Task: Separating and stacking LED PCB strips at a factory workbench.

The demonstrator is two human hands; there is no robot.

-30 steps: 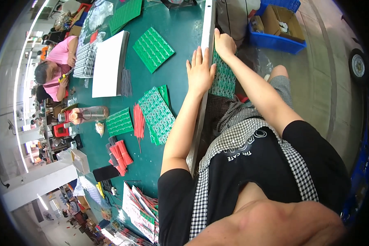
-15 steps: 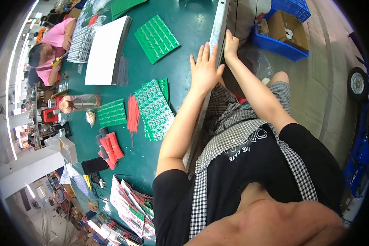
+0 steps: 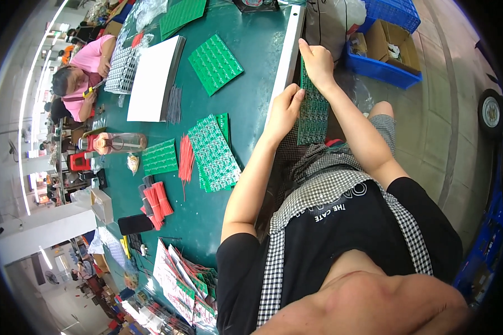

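Beyond the table's edge, over my lap, I hold a green circuit board panel [image 3: 314,118] tilted steeply, with rows of small parts on its face. My right hand [image 3: 318,66] is closed on its far end, thumb up. My left hand [image 3: 285,111] is closed at its left edge, beside the table rim; its fingertips are partly hidden. On the table to the left lie a pale-speckled green panel [image 3: 213,156] over another board, and a bundle of red wires [image 3: 185,159]. Farther off lies a bare green panel [image 3: 216,64].
White sheets [image 3: 153,78] are stacked near grey wires [image 3: 174,105]. A bottle [image 3: 117,143], a phone [image 3: 135,224] and red tubing bundles [image 3: 159,201] lie leftward. A person in pink [image 3: 89,67] works across the table. Blue crates [image 3: 383,72] stand on the floor at right.
Both hands have turned and closed on the circuit board panel, which now shows between them. Earlier my left hand lay flat with spread fingers at the table's edge. The view has shifted slightly.
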